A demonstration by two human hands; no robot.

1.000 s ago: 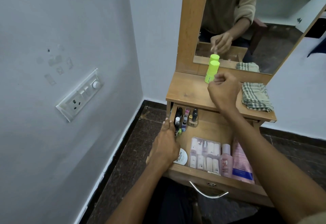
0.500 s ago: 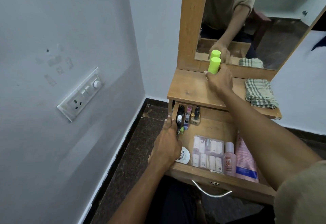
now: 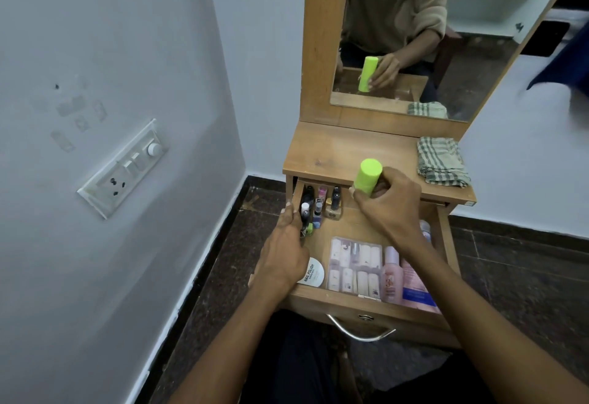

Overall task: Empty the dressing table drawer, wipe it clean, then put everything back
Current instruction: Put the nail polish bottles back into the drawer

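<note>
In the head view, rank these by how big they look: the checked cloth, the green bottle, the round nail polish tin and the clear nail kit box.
1. Clear nail kit box
2. Checked cloth, close to the box and farther off, so unsure
3. Green bottle, held by the right hand
4. Nail polish tin, partly hidden by the left hand, so unsure

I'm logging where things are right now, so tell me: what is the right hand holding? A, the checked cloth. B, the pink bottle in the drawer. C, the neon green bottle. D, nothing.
C: the right hand has its fingers curled round the neon green bottle above the open drawer, while the checked cloth lies untouched on the tabletop.
</note>
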